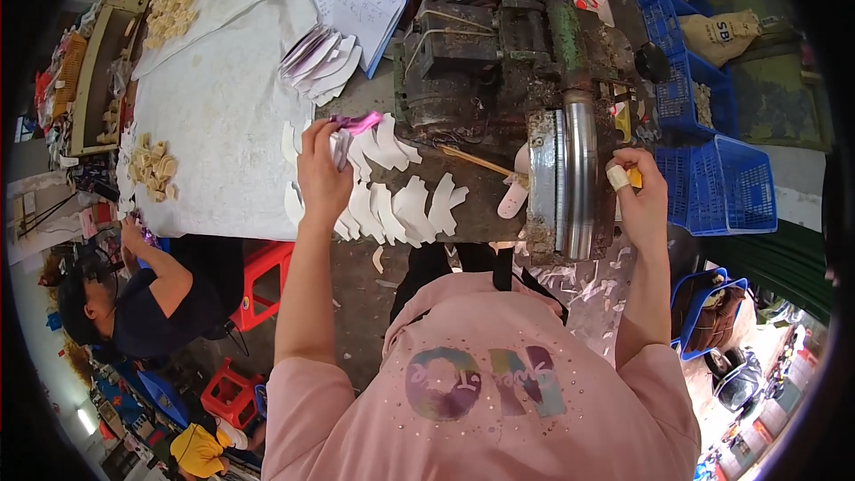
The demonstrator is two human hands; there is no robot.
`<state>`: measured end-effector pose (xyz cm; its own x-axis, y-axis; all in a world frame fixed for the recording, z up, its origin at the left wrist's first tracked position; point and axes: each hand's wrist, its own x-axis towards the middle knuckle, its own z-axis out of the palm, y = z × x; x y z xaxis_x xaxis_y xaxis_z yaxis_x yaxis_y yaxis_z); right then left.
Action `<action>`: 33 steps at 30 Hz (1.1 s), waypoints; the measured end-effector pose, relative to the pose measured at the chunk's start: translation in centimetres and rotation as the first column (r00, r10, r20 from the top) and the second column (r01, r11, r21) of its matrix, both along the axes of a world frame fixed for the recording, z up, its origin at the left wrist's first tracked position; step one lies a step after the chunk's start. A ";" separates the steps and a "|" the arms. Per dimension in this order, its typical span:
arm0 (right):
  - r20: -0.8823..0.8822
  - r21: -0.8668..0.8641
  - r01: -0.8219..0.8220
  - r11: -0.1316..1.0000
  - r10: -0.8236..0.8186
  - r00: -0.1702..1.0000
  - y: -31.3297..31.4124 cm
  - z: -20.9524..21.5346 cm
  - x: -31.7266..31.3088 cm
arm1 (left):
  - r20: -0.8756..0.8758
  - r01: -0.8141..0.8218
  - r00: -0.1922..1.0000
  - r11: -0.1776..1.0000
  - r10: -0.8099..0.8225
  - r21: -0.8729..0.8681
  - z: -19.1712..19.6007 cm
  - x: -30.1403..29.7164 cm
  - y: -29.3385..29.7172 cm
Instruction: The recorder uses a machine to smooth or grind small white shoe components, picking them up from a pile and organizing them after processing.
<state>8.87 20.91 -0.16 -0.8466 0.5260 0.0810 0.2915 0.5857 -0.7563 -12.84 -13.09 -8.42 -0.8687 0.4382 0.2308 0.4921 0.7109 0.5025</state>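
Pink printed shirt [481, 392] fills the lower view, nearest the lens; both bare forearms run up from it to the bench.

Left hand [322, 174] is closed around a thin pale curved piece with a purple strip [358, 122] showing at its top, held just above the fanned row of white curved cut pieces [392, 205] at the bench edge. A second stack of the same shapes [322, 58] lies further back on the white sheet [214, 116].

Right hand [643, 196] sits at the right side of the machine's shiny steel roller [579, 178], fingers curled; one finger is taped. Whether it grips a control or only rests there, cannot tell.

Judgement on doing this well: lift one piece only, pinched near its end, so the fan stays in order. Bring it to the roller flat and square, not skewed. Keep fingertips back from the roller's nip; that taped finger sits close to it.

A seated person in dark clothing [151, 303] works lower left, well apart.
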 end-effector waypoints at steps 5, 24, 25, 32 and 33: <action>0.021 -0.032 0.057 0.998 -0.057 0.998 0.0 0.0 0.2 | 0.157 0.336 0.942 0.862 -0.298 -0.379 -6.3 0.3 -2.1; -0.236 0.031 -0.335 0.942 0.332 0.913 -8.1 3.0 -3.7 | 0.577 -0.254 0.552 0.537 -0.602 0.804 7.9 7.3 7.7; -0.278 0.059 -0.327 0.943 0.330 0.902 -9.3 2.8 -4.0 | 0.561 -0.280 0.538 0.494 -0.629 0.823 8.4 8.3 8.4; -0.431 -0.033 -0.193 0.981 0.160 0.888 -11.1 1.0 -3.9 | 0.530 -0.355 0.533 0.394 -0.659 0.848 9.2 10.8 11.0; -0.440 0.003 -0.163 0.987 0.148 0.886 -11.0 1.0 -3.8 | 0.524 -0.350 0.560 0.390 -0.642 0.852 9.4 11.2 11.3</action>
<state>5.10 9.90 0.86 -0.8006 0.3993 0.4467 -0.1663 0.5682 -0.8059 -1.68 -1.77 1.02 -0.8130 0.5763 -0.0832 -0.3508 -0.3707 0.8600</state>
